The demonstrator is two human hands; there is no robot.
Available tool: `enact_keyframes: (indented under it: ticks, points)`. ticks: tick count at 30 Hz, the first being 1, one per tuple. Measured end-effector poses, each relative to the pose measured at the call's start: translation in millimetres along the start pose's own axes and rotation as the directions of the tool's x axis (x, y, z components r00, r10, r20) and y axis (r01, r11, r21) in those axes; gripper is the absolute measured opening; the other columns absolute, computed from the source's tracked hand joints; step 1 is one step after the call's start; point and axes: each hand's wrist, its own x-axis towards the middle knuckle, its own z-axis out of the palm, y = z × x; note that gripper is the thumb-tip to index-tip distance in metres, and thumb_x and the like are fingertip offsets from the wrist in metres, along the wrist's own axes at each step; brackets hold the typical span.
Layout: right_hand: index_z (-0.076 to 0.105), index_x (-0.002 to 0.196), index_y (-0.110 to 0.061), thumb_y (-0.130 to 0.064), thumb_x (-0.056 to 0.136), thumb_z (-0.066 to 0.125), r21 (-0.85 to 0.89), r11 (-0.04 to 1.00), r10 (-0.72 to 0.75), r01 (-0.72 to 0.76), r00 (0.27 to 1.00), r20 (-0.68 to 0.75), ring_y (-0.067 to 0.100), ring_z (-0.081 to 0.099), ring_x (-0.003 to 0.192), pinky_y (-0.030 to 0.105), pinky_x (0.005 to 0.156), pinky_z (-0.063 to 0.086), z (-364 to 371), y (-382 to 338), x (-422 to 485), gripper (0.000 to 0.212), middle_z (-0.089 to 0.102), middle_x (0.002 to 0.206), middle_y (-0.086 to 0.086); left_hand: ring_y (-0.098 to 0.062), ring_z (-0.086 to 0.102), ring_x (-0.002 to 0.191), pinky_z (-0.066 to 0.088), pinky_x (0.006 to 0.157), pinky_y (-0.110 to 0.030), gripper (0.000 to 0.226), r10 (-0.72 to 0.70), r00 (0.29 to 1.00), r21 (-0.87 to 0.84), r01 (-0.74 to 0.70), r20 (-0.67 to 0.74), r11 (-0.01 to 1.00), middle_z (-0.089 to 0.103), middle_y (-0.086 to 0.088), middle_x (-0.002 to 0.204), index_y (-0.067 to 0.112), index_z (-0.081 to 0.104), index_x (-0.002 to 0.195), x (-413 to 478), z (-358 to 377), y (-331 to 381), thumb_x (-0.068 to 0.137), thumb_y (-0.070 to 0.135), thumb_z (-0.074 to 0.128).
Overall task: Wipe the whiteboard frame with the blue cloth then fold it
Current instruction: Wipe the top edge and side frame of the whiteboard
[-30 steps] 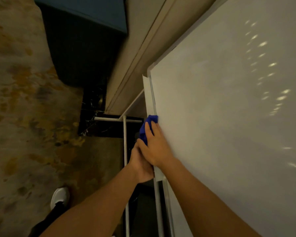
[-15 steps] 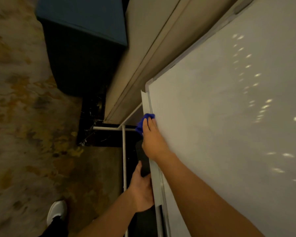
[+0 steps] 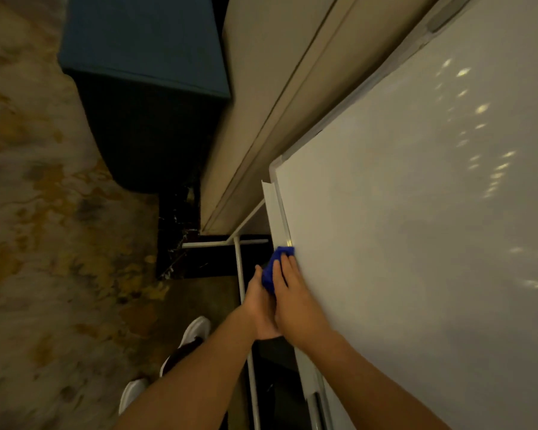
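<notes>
Since half a second ago the left hand (image 3: 258, 308) has come back up from lower on the stand and closed in beside the right hand (image 3: 292, 301), and the blue cloth (image 3: 275, 265) now sits lower along the frame edge than it did, so the wipe looks to be running back down toward the person.

In the head view, the only one, the cloth is at lower centre of the picture, bunched into a wad and pressed against the whiteboard frame (image 3: 279, 209), the pale strip on the board's left edge. The right hand lies flat over the cloth with its fingers stretched forward along the strip; it pins the cloth by pressure rather than pinching it. That flat hold probably keeps the wad spread over both the face and the lip of the frame. The left hand is curled against the cloth's outer side, thumb up, touching the right hand; whether it actually grips the fabric cannot be told. It seems placed to back the cloth from the side so it does not slip off the narrow edge.

The whiteboard (image 3: 416, 228) fills the right of the picture. A white stand tube (image 3: 239, 262) runs just left of the hands. At lower left, white shoes (image 3: 196, 332) stand on a patterned carpet (image 3: 59, 228).

The wiping is under way; folding has not begun.
</notes>
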Motion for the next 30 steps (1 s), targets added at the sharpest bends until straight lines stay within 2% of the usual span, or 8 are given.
enact_keyframes:
  ticks: [5, 8, 11, 13, 15, 19, 24, 30]
  points:
    - [-0.006, 0.153, -0.003, -0.013, 0.095, 0.055, -0.034, 0.998, -0.053, 0.052, 0.998, -0.024, 0.028, -0.007, 0.150, 0.034, 0.120, 0.000, -39, -10, 128, 0.084, -0.007, 0.163, 0.015, -0.036, 0.061, 0.116, 0.050, 0.091, -0.049, 0.094, -0.076, 0.995, 0.074, 0.071, 0.069, 0.995, 0.064, -0.018, 0.126, 0.009, 0.065, 0.124, 14, 20, 53, 0.075, 0.084, 0.035]
    - [-0.001, 0.153, 0.000, -0.015, 0.097, 0.051, -0.094, 0.993, -0.081, 0.078, 0.997, -0.021, 0.031, -0.002, 0.150, 0.038, 0.121, 0.003, -59, -18, 185, 0.078, 0.001, 0.163, 0.017, -0.039, 0.068, 0.099, 0.056, 0.079, -0.047, 0.090, 0.023, 0.999, 0.065, -0.025, 0.039, 0.998, 0.069, -0.018, 0.115, 0.010, 0.067, 0.120, 30, 38, 103, 0.078, 0.080, 0.031]
    - [0.007, 0.153, -0.001, -0.014, 0.095, 0.050, -0.100, 0.995, 0.004, -0.002, 1.000, 0.025, 0.031, 0.003, 0.150, 0.042, 0.121, 0.003, -61, -29, 210, 0.073, 0.008, 0.163, 0.017, -0.034, 0.069, 0.102, 0.051, 0.087, -0.043, 0.076, 0.185, 0.983, 0.014, -0.185, 0.008, 0.983, 0.069, -0.013, 0.118, 0.014, 0.074, 0.109, 40, 57, 154, 0.082, 0.075, 0.037]
    - [0.015, 0.150, 0.002, -0.020, 0.091, 0.055, -0.342, 0.936, -0.042, 0.084, 0.991, 0.129, 0.032, 0.007, 0.150, 0.046, 0.119, -0.002, -53, -36, 205, 0.074, 0.014, 0.161, 0.019, -0.032, 0.072, 0.094, 0.050, 0.080, -0.041, 0.077, 0.230, 0.970, 0.016, -0.230, -0.083, 0.973, 0.074, -0.015, 0.106, 0.012, 0.079, 0.094, 48, 66, 178, 0.084, 0.074, 0.035]
    - [0.011, 0.151, 0.001, -0.023, 0.092, 0.055, -0.371, 0.921, -0.063, 0.115, 0.987, 0.150, 0.033, 0.005, 0.150, 0.047, 0.118, -0.005, -44, -31, 184, 0.078, 0.011, 0.162, 0.020, -0.032, 0.073, 0.081, 0.050, 0.072, -0.039, 0.082, 0.225, 0.963, 0.080, -0.215, -0.146, 0.973, 0.075, -0.018, 0.092, 0.006, 0.079, 0.083, 54, 73, 196, 0.086, 0.074, 0.034]
    - [-0.001, 0.151, 0.001, -0.019, 0.096, 0.047, -0.394, 0.910, -0.094, 0.128, 0.990, 0.105, 0.037, -0.001, 0.149, 0.046, 0.114, -0.009, -46, -10, 167, 0.075, 0.001, 0.161, 0.023, -0.030, 0.067, 0.092, 0.051, 0.080, -0.038, 0.081, 0.132, 0.984, 0.189, -0.108, -0.122, 0.976, 0.072, -0.017, 0.103, 0.007, 0.066, 0.115, 65, 90, 223, 0.085, 0.075, 0.034]
    - [0.009, 0.152, 0.002, -0.024, 0.096, 0.047, -0.415, 0.909, 0.067, 0.024, 0.976, 0.205, 0.032, -0.002, 0.150, 0.046, 0.122, -0.005, -80, -27, 218, 0.072, 0.003, 0.163, 0.019, -0.030, 0.064, 0.101, 0.050, 0.076, -0.038, 0.078, 0.024, 0.979, 0.302, 0.039, -0.202, 0.952, 0.075, -0.016, 0.098, 0.009, 0.072, 0.105, 76, 99, 251, 0.081, 0.076, 0.041]
    - [0.014, 0.153, -0.003, -0.015, 0.098, 0.043, -0.368, 0.927, 0.096, -0.074, 0.995, 0.042, 0.033, 0.009, 0.149, 0.044, 0.122, 0.009, -185, -42, 248, 0.063, 0.016, 0.161, 0.019, -0.032, 0.057, 0.117, 0.047, 0.091, -0.042, 0.071, -0.157, 0.980, 0.345, 0.190, -0.121, 0.919, 0.068, -0.014, 0.120, 0.016, 0.065, 0.122, 64, 115, 279, 0.085, 0.068, 0.035]
